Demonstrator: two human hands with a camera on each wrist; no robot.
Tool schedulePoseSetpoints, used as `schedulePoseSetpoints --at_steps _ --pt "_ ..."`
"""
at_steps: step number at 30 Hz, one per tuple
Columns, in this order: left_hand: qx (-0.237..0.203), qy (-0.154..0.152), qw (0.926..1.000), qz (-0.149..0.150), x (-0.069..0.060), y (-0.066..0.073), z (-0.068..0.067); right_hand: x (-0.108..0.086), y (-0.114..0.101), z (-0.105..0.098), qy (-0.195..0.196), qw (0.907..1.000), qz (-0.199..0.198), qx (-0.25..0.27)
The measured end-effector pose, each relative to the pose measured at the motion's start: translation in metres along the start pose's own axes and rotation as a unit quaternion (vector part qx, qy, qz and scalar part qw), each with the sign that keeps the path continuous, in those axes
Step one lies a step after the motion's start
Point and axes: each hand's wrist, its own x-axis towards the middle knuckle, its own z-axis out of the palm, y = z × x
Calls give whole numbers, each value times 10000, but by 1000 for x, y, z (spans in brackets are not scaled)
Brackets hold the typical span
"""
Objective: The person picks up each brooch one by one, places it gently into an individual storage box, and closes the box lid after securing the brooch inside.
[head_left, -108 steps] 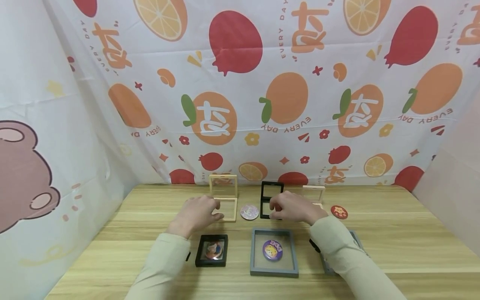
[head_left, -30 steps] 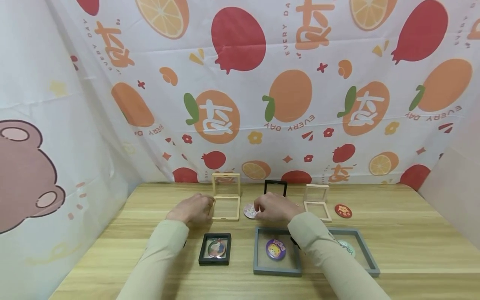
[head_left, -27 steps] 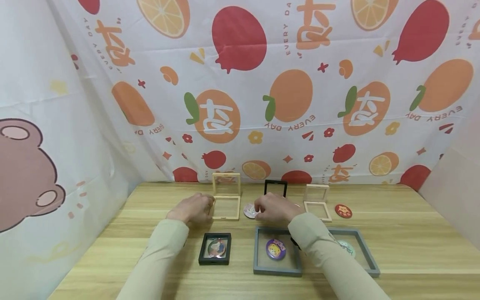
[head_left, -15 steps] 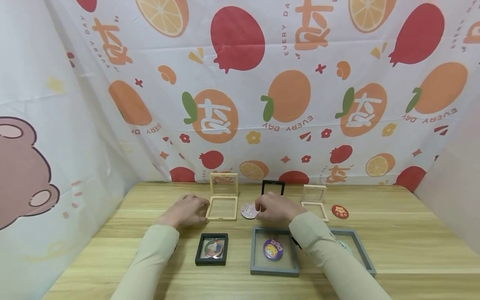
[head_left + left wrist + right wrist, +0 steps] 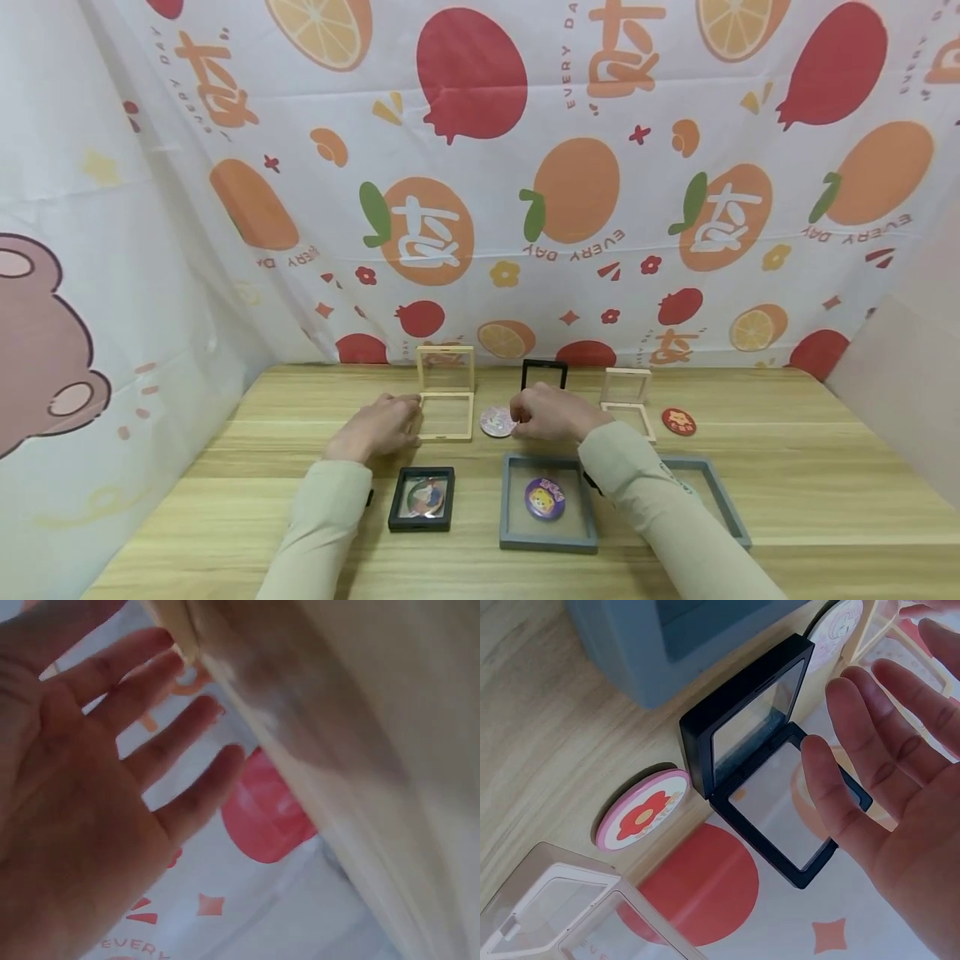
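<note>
My left hand (image 5: 380, 425) is at the left edge of an unfolded light-wood display frame (image 5: 471, 417); whether it touches is unclear. Its fingers (image 5: 196, 787) are loosely bent in the left wrist view. Over the table's middle, my right hand (image 5: 551, 412) has its fingertips beside a round pink-and-white badge (image 5: 495, 422), which lies flat; contact cannot be told. That hand hides the lower half of an unfolded black display frame (image 5: 545, 363). In the right wrist view its fingers (image 5: 855, 727) are spread and slightly bent, near the black frame and a flower badge (image 5: 643, 817).
An unfolded pale pink frame (image 5: 628, 406) and a red badge (image 5: 678, 422) are at the right. Nearer stand a black frame (image 5: 420, 526) and two grey frames, the middle one (image 5: 547, 543) and the right one (image 5: 727, 500), all with badges inside. A printed cloth (image 5: 480, 200) hangs behind.
My right hand has shifted left from over the black frame to beside the pink-and-white badge. My left hand has moved left, from over the wood frame to its left edge. Recently both barely move.
</note>
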Motion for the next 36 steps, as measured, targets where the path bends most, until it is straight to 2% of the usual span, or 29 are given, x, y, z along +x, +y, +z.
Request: schedulePoseSetpoints --at_steps 3,8,17,25,32,36 --pt "-342 -67 9994 -25 -1 -1 0 0 1 0 19 10000 -62 -1" --pt "-662 -156 9976 106 -2 -2 0 0 2 1 22 10000 -42 8" --pt "-294 -59 9995 -57 0 5 -3 10 -4 -4 32 9996 115 -237" --pt "-778 -13 9969 -94 -1 5 -2 18 -13 -3 -60 9991 138 -399" --pt "-636 22 9978 -173 -4 4 -2 22 -17 3 23 9993 90 -361" --pt "-592 -34 9979 -256 -4 4 -2 24 -16 3 -30 9992 223 -315"
